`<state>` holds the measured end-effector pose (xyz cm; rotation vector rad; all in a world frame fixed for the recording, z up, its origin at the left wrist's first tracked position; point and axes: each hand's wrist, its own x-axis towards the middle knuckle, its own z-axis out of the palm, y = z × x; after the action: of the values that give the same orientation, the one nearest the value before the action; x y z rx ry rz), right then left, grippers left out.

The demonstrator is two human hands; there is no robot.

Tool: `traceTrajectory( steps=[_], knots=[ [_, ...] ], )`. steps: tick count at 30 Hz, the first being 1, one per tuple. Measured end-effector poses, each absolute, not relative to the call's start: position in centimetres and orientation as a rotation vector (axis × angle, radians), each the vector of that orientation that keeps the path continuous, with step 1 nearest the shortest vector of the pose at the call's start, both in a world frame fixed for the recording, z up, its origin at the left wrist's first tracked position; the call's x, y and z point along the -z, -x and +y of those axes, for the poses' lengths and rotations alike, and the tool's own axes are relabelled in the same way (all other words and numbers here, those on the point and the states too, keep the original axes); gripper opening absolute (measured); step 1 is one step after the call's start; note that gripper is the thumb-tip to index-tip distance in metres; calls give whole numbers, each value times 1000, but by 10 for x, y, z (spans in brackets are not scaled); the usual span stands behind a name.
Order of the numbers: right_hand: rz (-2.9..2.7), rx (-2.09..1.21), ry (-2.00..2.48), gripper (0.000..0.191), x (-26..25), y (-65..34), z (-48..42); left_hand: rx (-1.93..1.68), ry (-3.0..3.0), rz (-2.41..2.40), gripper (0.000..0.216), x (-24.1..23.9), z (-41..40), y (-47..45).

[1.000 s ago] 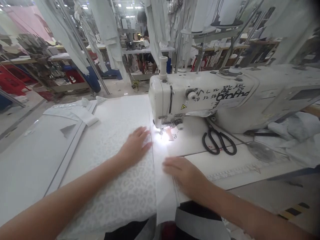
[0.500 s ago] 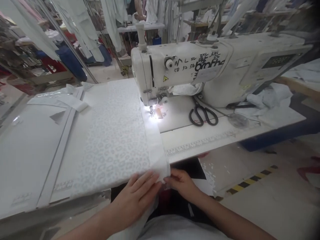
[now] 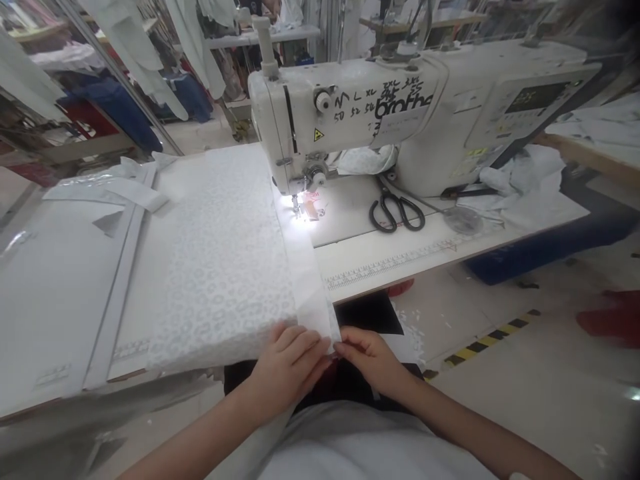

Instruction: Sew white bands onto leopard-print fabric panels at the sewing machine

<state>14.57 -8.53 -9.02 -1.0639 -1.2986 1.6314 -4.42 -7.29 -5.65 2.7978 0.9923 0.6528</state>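
A white patterned fabric (image 3: 220,260) lies flat on the sewing table (image 3: 400,263), running from under the lit needle (image 3: 299,210) of a white sewing machine (image 3: 400,113) to the table's near edge. A plain white strip (image 3: 307,287) runs along its right side. My left hand (image 3: 287,363) rests over the fabric's near end at the table edge, fingers curled on the cloth. My right hand (image 3: 370,357) pinches the strip's end just right of it. The two hands nearly touch.
Black scissors (image 3: 395,213) lie on the table right of the needle. Crumpled white cloth (image 3: 525,183) sits at the machine's right end. White strips and offcuts (image 3: 115,193) lie at the far left. Hanging garments and racks fill the background. The floor carries yellow-black tape (image 3: 495,337).
Both hands drew back from beside the needle to the table's near edge and took hold of the fabric's end. The view tilted down and shifted slightly.
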Motion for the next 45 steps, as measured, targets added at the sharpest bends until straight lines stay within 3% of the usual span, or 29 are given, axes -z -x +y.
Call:
traceTrajectory(
  steps=[14,24,39,42,44,45],
  knots=[
    [-1353,-1622,1128,24,89,-147,-86,-822,-2667,979,19,58,-70,41],
    [-1218,-1750,1122,33,80,-146,-87,-734,-2727,844,22,55,-67,43],
    [-1127,-1907,1078,28,90,-147,-81,-680,-2799,836,24,62,-67,43],
    [-1431,-1617,1134,21,81,-154,-81,-713,-2778,827,25,58,-67,43],
    [-1753,-1149,1103,8,73,-160,-78,-726,-2746,820,25,53,-68,43],
    [-1903,-911,1040,13,69,-163,-76,-733,-2732,811,24,50,-68,42]
  ],
)
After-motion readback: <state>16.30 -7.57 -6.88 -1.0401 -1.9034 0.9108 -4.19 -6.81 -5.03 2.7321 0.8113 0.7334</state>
